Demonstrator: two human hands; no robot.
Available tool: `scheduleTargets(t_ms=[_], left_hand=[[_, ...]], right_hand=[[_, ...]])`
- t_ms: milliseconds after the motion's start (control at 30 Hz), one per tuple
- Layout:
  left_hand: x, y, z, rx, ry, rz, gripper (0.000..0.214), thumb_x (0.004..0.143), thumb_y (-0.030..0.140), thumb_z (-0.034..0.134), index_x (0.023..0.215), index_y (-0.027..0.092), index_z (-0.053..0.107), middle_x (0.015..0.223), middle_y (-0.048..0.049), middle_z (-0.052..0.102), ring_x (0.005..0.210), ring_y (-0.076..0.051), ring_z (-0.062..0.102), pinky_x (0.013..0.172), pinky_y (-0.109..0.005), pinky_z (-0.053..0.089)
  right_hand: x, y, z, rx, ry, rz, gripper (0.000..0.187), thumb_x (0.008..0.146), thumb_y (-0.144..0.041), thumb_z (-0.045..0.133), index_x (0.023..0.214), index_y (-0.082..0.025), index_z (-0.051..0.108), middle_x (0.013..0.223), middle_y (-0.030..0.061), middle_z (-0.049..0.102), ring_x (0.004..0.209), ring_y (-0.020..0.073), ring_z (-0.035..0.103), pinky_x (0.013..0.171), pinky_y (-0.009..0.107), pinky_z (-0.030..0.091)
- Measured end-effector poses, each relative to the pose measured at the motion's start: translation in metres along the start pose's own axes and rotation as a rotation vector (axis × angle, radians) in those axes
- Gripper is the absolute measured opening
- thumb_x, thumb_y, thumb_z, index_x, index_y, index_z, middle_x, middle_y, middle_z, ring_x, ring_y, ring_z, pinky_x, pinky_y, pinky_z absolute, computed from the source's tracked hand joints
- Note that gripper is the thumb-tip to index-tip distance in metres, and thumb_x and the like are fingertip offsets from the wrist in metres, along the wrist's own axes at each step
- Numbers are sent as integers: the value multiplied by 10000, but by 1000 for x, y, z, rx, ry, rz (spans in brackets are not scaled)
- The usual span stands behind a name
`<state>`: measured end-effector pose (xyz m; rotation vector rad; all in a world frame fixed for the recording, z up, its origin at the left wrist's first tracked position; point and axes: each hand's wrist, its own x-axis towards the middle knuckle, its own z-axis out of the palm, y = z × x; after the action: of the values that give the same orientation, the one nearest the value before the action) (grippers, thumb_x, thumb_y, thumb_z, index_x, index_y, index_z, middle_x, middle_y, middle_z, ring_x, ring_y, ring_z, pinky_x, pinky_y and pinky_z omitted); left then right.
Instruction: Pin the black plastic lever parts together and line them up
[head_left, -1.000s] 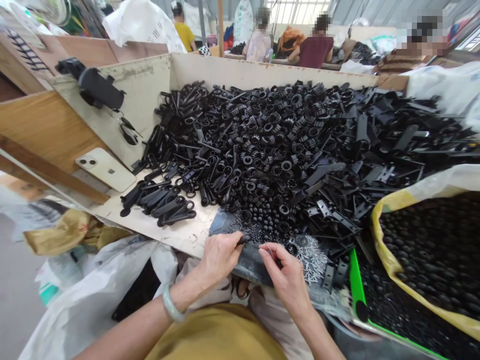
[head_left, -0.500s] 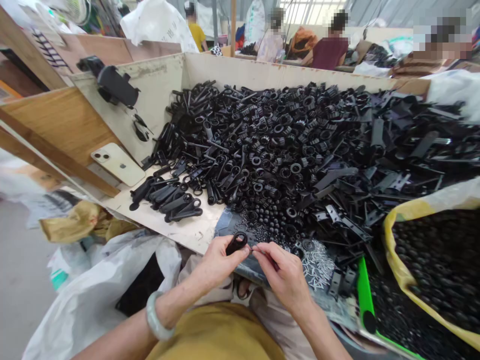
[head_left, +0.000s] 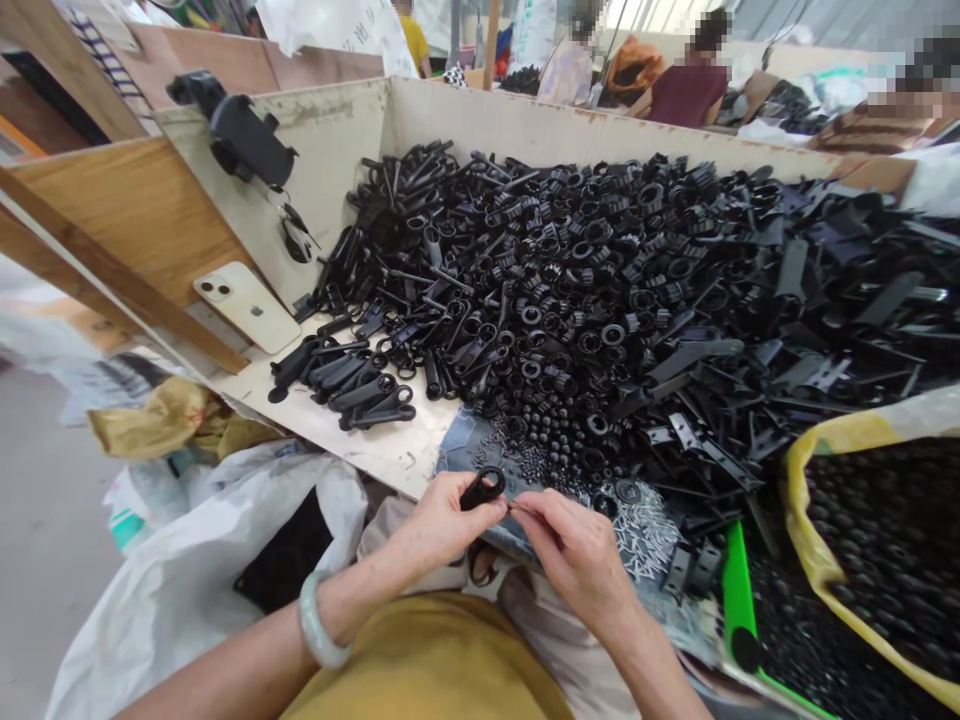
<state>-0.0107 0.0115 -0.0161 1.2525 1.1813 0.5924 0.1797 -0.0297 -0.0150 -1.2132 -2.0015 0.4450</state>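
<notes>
Closer together than a second ago, our hands nearly meet at lower centre of the frame: the left hand (head_left: pixel 444 524) wraps a black ringed part (head_left: pixel 484 486), the right hand (head_left: pixel 576 548) pinches a thin piece (head_left: pixel 514 506), too small to identify, so both seem busy on one part. Silver pins (head_left: pixel 646 535) lie just right; similar ringed parts (head_left: pixel 349 385) rest on the surface (head_left: pixel 386 458), left of centre.
</notes>
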Motion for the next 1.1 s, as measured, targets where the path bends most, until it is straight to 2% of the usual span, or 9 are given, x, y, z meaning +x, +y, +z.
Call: scheduleTargets(t_ms=[100, 233, 300, 367, 500, 733, 867, 1000, 1100], left_hand=[[0, -3, 1, -50, -6, -17, 179, 777, 336, 685, 775, 157, 699, 715, -3, 628, 696, -159, 563, 619, -251, 424], [-2, 3, 3, -169, -50, -78, 169, 767, 332, 726, 781, 168, 687, 633, 20, 603, 557, -128, 539, 524, -233, 384], [-4, 9, 3, -242, -99, -141, 191, 752, 343, 740, 793, 169, 673, 576, 45, 557, 467, -95, 466, 465, -220, 326], [-5, 15, 2, -323, -138, -210, 241, 716, 360, 771, 805, 167, 655, 522, 83, 475, 410, -60, 355, 420, -208, 238], [-7, 24, 2, -488, -146, -280, 384, 628, 395, 857, 825, 161, 624, 547, 108, 428, 420, -25, 245, 404, -208, 123], [-9, 21, 8, -603, -130, -282, 419, 648, 430, 886, 826, 149, 631, 515, 108, 425, 428, -20, 262, 428, -204, 108], [-9, 19, 12, -748, -93, -390, 434, 598, 341, 927, 794, 182, 574, 479, 127, 429, 405, -17, 271, 433, -187, 159], [-8, 18, 16, -885, -101, -520, 480, 554, 283, 944, 729, 205, 504, 469, 119, 453, 411, -25, 297, 437, -183, 182], [-9, 16, 19, -893, -114, -522, 455, 579, 284, 933, 718, 203, 508, 455, 109, 452, 432, -36, 316, 449, -188, 192]], right_hand=[[0, 0, -2, -49, -41, -23, 116, 1054, -199, 554, 1005, -191, 659, 785, 13, 686, 646, 139, 646, 618, 248, 461], [-1, 0, -3, -24, -42, -14, 115, 1045, -193, 565, 1012, -193, 675, 799, 18, 702, 668, 143, 653, 640, 247, 471], [-2, -2, -2, 76, -20, 57, 102, 1030, -198, 591, 1001, -203, 688, 832, 15, 729, 665, 134, 657, 640, 233, 488], [-2, -4, 0, 182, 32, 167, 74, 1005, -222, 632, 984, -213, 701, 799, -7, 731, 591, 116, 623, 570, 211, 478], [-3, -9, 4, 258, 153, 293, 82, 954, -265, 699, 894, -217, 727, 668, -37, 676, 504, 110, 554, 478, 201, 440], [-7, -13, 11, 239, 310, 225, 105, 939, -163, 695, 944, -234, 772, 803, 3, 771, 651, 140, 683, 599, 213, 540], [-13, -10, 13, 203, 305, 209, 139, 943, -167, 696, 1022, -246, 780, 882, 21, 801, 714, 159, 725, 637, 228, 568], [-15, -10, 11, 139, 275, 199, 128, 939, -197, 708, 1043, -235, 772, 814, 5, 774, 590, 126, 657, 555, 210, 530], [-15, -13, 9, 85, 260, 206, 104, 946, -217, 691, 1019, -220, 765, 678, -28, 684, 493, 107, 564, 495, 207, 483]])
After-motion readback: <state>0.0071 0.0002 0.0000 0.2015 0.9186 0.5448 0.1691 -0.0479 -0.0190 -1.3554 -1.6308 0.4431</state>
